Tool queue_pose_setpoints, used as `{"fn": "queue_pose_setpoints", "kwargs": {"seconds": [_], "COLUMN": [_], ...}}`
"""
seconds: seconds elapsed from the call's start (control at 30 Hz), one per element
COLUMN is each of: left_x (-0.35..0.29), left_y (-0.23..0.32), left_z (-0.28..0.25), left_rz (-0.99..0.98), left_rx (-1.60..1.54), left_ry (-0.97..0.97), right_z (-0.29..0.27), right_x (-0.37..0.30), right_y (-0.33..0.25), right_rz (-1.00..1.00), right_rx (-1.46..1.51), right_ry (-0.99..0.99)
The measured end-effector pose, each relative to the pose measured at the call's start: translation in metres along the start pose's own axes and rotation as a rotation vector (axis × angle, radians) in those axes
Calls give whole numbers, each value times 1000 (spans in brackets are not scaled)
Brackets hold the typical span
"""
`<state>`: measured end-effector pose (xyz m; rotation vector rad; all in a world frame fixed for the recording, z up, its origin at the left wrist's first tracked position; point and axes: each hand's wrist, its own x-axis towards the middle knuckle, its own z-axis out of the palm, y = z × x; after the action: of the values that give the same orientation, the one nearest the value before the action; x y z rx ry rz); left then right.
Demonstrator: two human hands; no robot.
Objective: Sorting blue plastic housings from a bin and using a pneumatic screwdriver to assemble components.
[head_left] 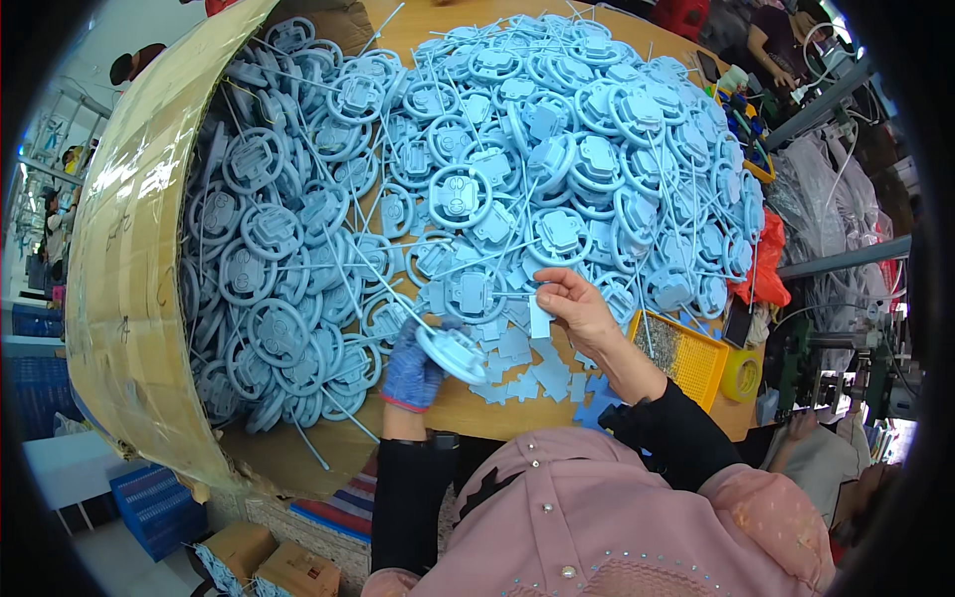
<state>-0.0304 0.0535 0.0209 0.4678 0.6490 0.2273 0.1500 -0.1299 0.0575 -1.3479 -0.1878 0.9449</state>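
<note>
My left hand [412, 368], in a blue-grey glove, holds a light-blue round plastic part [454, 354] with a long thin rod, tilted over the near side of the table. My bare right hand [579, 312] has thumb and forefinger pinched on a small flat light-blue plastic piece [539, 320]. Between and below the hands lie loose flat pieces [515, 345] of several shapes. Just beyond them rises a big heap of ring-shaped light-blue parts [557, 159], many with thin rods sticking out.
At the left, a cardboard box [129, 249] on its side is full of similar ring parts [274, 234]. A yellow tray [701, 363] of small metal pieces stands to the right, beside a yellow tape roll [740, 376]. Behind are a red plastic bag [766, 264] and metal bars.
</note>
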Motion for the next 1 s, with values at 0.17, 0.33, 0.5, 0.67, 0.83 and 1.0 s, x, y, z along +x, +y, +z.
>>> {"fn": "queue_pose_setpoints", "kwargs": {"seconds": [0.17, 0.33, 0.5, 0.67, 0.83, 1.0], "left_x": [14, 10, 13, 18, 28, 29], "left_y": [-17, -15, -14, -11, -23, -21], "left_z": [24, 43, 48, 51, 46, 54], "left_rz": [-189, -138, -55, 112, 233, 286], "left_rx": [-221, -89, -37, 391, 270, 396], "left_ry": [-180, -141, -195, -233, -234, -235], "right_z": [30, 32, 39, 40, 47, 52], "right_x": [-21, -24, -25, -23, -18, -13], "right_y": [3, 5, 0, 9, 10, 19], "right_rz": [129, -38, -19, -25, -306, -114], "right_rx": [179, 28, 111, 58, -433, 29], "right_ry": [-119, -47, 53, 56, 150, 101]}}
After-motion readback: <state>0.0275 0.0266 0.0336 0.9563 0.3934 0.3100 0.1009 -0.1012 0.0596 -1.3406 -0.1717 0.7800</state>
